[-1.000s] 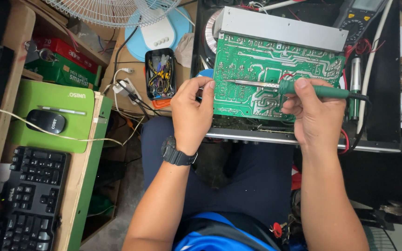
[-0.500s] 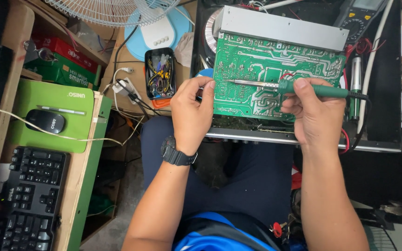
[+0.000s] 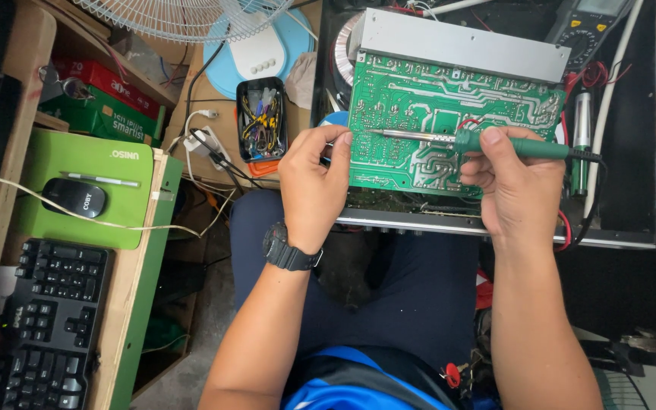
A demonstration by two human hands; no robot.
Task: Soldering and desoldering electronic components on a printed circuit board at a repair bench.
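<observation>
My left hand [image 3: 314, 182] grips the near-left edge of the green circuit board [image 3: 449, 125], fingers curled and thumb pressed to its rim, which I judge keeps the copper side tilted up toward me and steady. My right hand [image 3: 521, 186] is closed around the green handle of a soldering iron [image 3: 487, 142], held pen-fashion and nearly level, so its long metal tip lies across the board and points toward my left fingertips. The board sits propped in an open black amplifier chassis [image 3: 624, 175], just below a grey metal heat-sink strip [image 3: 461, 45], on my lap's far side.

To my left, a green mouse pad [image 3: 70, 163] carries a black mouse [image 3: 74, 197] on a wooden worktop [image 3: 9, 91], with a black keyboard [image 3: 43, 319] nearer me. A small black tray of parts [image 3: 261, 119] stands on the cluttered floor beside a white fan [image 3: 191, 19]; a multimeter [image 3: 594, 26] lies past the chassis.
</observation>
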